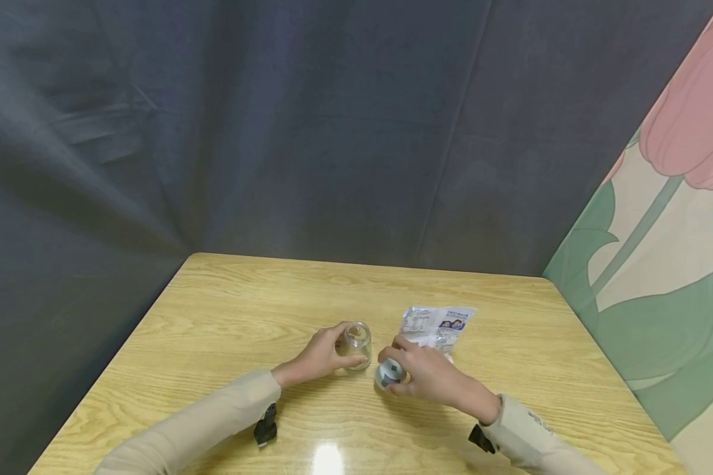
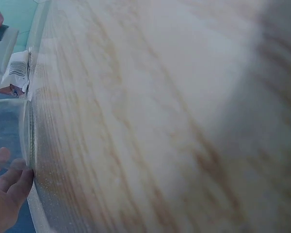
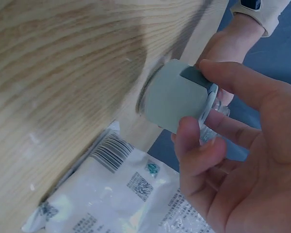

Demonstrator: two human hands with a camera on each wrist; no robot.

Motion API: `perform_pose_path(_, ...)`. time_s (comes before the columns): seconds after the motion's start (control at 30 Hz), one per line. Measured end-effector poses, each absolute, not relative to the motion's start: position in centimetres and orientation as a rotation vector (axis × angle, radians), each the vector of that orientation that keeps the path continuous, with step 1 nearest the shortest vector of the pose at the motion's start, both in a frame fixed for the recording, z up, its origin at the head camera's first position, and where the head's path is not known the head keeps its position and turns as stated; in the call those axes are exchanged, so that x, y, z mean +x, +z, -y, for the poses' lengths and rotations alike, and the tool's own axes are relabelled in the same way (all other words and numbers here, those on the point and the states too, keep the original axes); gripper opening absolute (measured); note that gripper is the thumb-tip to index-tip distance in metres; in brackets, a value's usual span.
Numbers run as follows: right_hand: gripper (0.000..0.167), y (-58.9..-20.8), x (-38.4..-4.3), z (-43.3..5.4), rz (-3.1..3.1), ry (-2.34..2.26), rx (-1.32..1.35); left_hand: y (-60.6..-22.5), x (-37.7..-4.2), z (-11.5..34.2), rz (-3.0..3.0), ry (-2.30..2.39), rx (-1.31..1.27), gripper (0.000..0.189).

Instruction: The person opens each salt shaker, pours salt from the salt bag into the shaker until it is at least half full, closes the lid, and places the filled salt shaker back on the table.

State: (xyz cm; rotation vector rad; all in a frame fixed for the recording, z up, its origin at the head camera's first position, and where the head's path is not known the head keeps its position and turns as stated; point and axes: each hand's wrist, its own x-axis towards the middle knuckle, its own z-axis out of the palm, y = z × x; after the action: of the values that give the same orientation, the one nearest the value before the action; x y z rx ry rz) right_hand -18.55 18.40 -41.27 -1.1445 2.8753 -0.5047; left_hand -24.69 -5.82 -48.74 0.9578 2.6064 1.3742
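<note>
Currently: jar (image 1: 359, 343) in left grip (image 1: 319, 355), tub (image 1: 391, 373) in right grip (image 1: 424, 373)

Both grips are occupied, side by side near the middle of the wooden desk (image 1: 243, 297).

Left grip: partly spread, to the jar's width. Fingers curve round the far left side, the thumb crosses the near side; the jar sits between them. Jar is clear glass, looks upright, mouth facing up. Whether anything is inside: cannot tell.

Right grip: narrowed to the width of the tub, digits bent against opposite sides near its top. Right wrist view has the thumb at a dark patch by the rim, other fingers across from it. Tub is short, round, pale; it lies directly below the fingertips and to the left of the palm. Whether its base touches the desk: cannot tell.

Relations: tub is to the right of the jar and slightly nearer the person, a small gap between them in the head view. Packet (image 1: 430, 323), white with printing and a barcode, lies just beyond the right grip, partly hidden by it.

Surroundings: dark curtain (image 1: 333, 132) behind the desk; tulip-patterned wall (image 1: 659, 264) at right. Both sleeves light.
</note>
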Motion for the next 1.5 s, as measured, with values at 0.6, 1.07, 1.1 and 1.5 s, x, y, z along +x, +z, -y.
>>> perform_pose_path(0.6, 0.042, -42.7, -18.6, -18.7, -2.804, -0.490, -1.080, -48.6, -24.6, 5.7, -2.629, 1.356, 0.928, 0.064)
perform_pose_path(1.07, 0.042, -43.1, -18.6, -18.5, -2.772, -0.443, -1.059, -48.3, -24.6, 5.6, -2.640, 1.346, 0.945, 0.063)
perform_pose_path(1.1, 0.042, -43.1, -18.6, -18.5, -2.771, -0.444, -1.061, -48.3, -24.7, 5.6, -2.640, 1.348, 0.946, 0.063)
perform_pose_path(1.5, 0.042, -43.3, -18.7, -18.6, -2.763, -0.440, -1.080, -48.5, -24.9, 5.7, -2.636, 1.369, 0.923, 0.066)
